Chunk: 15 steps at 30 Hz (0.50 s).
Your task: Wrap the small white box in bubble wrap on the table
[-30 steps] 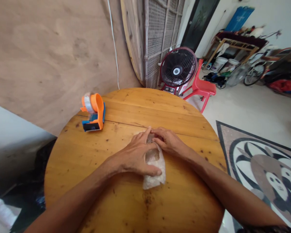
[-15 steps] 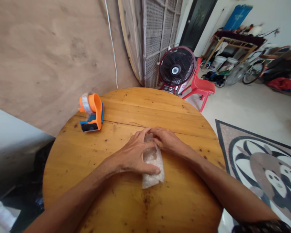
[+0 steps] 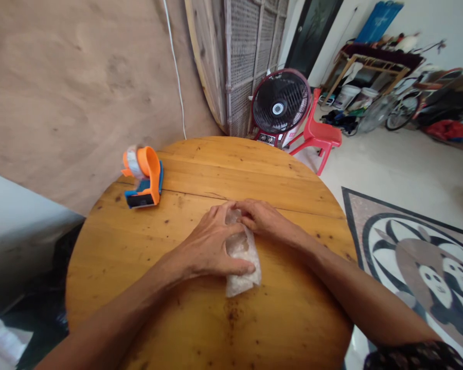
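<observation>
A whitish, translucent bundle (image 3: 244, 257), which looks like bubble wrap rolled around something I cannot make out, lies on the round wooden table (image 3: 146, 318). My left hand (image 3: 216, 244) grips it from the left, thumb across its near part and fingers toward its far end. At that far end, the curled fingers of my right hand (image 3: 260, 218) press on the wrap from the right, close to my left fingertips. Some of the wrap's far edge is hidden under the fingers.
An orange and blue tape dispenser (image 3: 144, 177) with a roll of clear tape stands at the table's far left. A wooden panel (image 3: 81, 92) rises behind. Beyond the table are a fan (image 3: 278, 108), a red chair (image 3: 320, 134) and a panda-patterned floor design (image 3: 432, 277).
My right fingers have shifted slightly at the bundle's far end. My left hand and the bundle stay nearly in place, while the whole view has moved a little.
</observation>
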### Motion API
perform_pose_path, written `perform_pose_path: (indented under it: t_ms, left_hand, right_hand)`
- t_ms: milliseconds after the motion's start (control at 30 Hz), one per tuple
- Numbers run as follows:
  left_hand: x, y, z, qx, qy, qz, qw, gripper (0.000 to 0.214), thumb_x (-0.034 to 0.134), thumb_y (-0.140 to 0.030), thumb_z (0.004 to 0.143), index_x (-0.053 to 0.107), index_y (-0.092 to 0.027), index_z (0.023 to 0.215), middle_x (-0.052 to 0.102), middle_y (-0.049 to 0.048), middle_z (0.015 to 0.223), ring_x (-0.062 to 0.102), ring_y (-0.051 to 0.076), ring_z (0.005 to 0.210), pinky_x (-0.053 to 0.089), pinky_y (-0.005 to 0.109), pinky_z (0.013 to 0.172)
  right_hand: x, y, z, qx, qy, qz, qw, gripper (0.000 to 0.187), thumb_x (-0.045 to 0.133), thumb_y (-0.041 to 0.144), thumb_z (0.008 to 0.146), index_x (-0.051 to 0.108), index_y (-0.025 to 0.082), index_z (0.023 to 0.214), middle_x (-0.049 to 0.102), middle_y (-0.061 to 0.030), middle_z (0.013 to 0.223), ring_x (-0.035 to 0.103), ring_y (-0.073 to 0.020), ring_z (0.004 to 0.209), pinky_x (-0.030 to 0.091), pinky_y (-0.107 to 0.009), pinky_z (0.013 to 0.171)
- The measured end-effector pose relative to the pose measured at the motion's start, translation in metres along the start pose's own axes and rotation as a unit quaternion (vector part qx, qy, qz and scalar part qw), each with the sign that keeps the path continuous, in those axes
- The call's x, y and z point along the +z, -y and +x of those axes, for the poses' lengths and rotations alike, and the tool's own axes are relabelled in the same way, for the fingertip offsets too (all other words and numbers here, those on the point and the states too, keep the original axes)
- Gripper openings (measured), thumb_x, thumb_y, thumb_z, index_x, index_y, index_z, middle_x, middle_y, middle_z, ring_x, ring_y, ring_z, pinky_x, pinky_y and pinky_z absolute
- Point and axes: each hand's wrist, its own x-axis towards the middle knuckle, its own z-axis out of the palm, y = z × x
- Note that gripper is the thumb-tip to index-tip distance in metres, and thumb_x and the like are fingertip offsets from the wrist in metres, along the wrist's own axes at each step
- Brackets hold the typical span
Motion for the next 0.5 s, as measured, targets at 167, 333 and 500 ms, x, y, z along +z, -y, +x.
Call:
perform_pose_path:
  t_ms: [167,333,500]
  left_hand:
    - [-0.0022,-0.0019,0.0002,-0.001,-0.017,0.031,0.999,0.06,0.071,-0.058,0.063,0.062,-0.032,0.117,0.029,0.0064,0.145,0.032,0.04,0.128,0.031,0.057,0.106]
    - [-0.0038,-0.0027,-0.0013,0.006,-0.009,0.03,0.999,0.062,0.069,-0.058,0.064,0.058,-0.031,0.119,0.034,0.0076,0.141,0.035,0.037,0.125,0.035,0.055,0.102]
    - [-0.0035,-0.0071,-0.0039,-0.014,-0.028,0.057,0.998,0.051,0.069,-0.059,0.062,0.06,-0.021,0.095,0.048,0.0087,0.113,0.046,0.03,0.106,0.043,0.047,0.091]
  right_hand:
    - [0.0012,-0.0025,0.0009,0.001,-0.003,0.018,1.0,0.042,0.052,0.012,0.083,0.06,0.021,0.123,0.068,-0.0059,0.101,0.059,-0.0162,0.084,0.04,-0.027,0.076]
    - [0.0014,-0.0036,0.0011,0.001,-0.011,0.012,1.0,0.046,0.053,0.014,0.082,0.059,0.023,0.127,0.069,-0.0046,0.095,0.059,-0.0159,0.079,0.04,-0.027,0.073]
    - [0.0018,-0.0032,0.0004,0.014,-0.016,0.011,1.0,0.042,0.054,0.021,0.086,0.058,0.018,0.128,0.069,-0.0064,0.097,0.06,-0.0159,0.081,0.041,-0.027,0.076]
